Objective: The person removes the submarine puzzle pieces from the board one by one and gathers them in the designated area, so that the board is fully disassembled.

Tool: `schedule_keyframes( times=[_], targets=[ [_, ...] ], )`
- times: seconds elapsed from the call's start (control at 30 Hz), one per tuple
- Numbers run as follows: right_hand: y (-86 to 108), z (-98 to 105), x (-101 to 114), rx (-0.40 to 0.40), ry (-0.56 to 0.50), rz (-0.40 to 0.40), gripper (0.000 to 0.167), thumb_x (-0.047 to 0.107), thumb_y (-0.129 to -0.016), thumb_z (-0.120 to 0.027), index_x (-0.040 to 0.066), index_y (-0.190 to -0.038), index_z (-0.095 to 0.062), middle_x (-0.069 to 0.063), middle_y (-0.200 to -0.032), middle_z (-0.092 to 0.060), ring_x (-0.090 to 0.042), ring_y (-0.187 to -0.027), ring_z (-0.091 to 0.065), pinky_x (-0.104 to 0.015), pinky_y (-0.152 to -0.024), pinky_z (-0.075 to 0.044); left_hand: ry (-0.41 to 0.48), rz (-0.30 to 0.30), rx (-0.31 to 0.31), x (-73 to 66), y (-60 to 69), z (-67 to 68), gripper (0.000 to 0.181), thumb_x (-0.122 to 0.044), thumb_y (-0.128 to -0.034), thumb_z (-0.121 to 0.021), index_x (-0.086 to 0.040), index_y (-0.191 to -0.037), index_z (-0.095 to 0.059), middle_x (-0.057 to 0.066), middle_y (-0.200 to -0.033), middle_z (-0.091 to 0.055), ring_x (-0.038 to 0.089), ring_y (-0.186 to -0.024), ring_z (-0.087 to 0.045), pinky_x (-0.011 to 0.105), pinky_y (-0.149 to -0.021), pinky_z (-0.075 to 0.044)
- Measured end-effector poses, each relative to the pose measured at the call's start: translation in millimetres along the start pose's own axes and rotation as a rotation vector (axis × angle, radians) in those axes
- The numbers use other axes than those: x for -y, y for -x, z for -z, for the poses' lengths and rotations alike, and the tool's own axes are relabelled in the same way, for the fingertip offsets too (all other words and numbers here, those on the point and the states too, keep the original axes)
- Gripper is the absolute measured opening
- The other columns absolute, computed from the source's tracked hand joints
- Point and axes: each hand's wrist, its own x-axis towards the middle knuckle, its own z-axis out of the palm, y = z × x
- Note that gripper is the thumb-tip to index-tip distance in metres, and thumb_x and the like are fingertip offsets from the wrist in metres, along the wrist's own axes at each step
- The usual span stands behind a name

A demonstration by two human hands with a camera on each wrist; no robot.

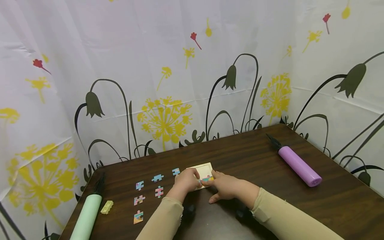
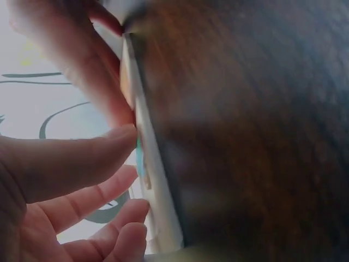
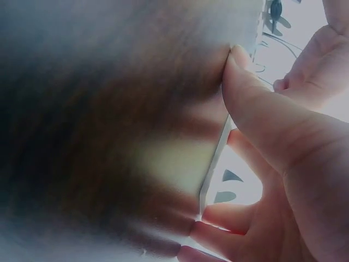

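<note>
Two bare hands work over a pale wooden puzzle tray (image 1: pixel 204 169), which lies flat on a dark wood-grain table (image 1: pixel 240 150) between them. The left hand (image 1: pixel 185 182) bends over the tray's left side, its thumb (image 2: pixel 82 164) reaching in to touch the tray's upper face beside a bit of teal, while its other fingers stand apart from one another and meet the board with their tips. The right hand (image 1: pixel 231 186) comes in from the opposite side, fingers spread, the index finger laid over colorful puzzle pieces (image 1: pixel 208 177) seated in the tray's near part and the thumb angled away toward the tabletop. To the left of the tray, six loose jigsaw pieces sit well spaced: a blue one (image 1: pixel 176 171) just beside the left hand, another blue one (image 1: pixel 157 178), a pink one (image 1: pixel 159 191), a blue-and-pink one (image 1: pixel 139 185), a second pink one (image 1: pixel 139 200) and a multicolored one (image 1: pixel 138 217) closest to the camera. Farther left, a yellow toy block (image 1: pixel 107 207) lies near a mint-green hand pump (image 1: pixel 87 215); a purple hand pump (image 1: pixel 300 166) lies at right, before a white curtain (image 1: pixel 180 76) printed with flowers.
</note>
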Motion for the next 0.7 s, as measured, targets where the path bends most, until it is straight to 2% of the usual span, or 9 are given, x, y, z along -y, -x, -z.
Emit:
schedule_keyframes(
  times=[0.27, 0.7],
  targets=[
    [0.4, -0.4, 0.6, -0.013, -0.004, 0.007, 0.076, 0.053, -0.079, -0.076, 0.032, -0.147, -0.048, -0.031, -0.152, -0.028, -0.046, -0.137, -0.033, -0.054, -0.102, -0.038, 0.007, 0.005, -0.005, 1.0, -3.2, -3.9, 0.021, -0.015, -0.0733, -0.082, -0.014, -0.08, -0.062, 0.0, -0.08, -0.059, 0.023, -0.073, -0.052, 0.05, -0.08, -0.04],
    [-0.2, 0.9, -1.0, -0.013, -0.001, 0.028, 0.076, 0.053, -0.08, -0.076, 0.031, -0.147, -0.049, -0.033, -0.151, -0.028, -0.047, -0.137, -0.032, -0.055, -0.102, -0.038, 0.05, -0.013, 0.028, 1.5, -5.0, -0.3, 0.024, -0.01, -0.0722, -0.083, -0.012, -0.074, -0.06, 0.001, -0.074, -0.057, 0.022, -0.068, -0.051, 0.042, -0.07, -0.039]
  ],
)
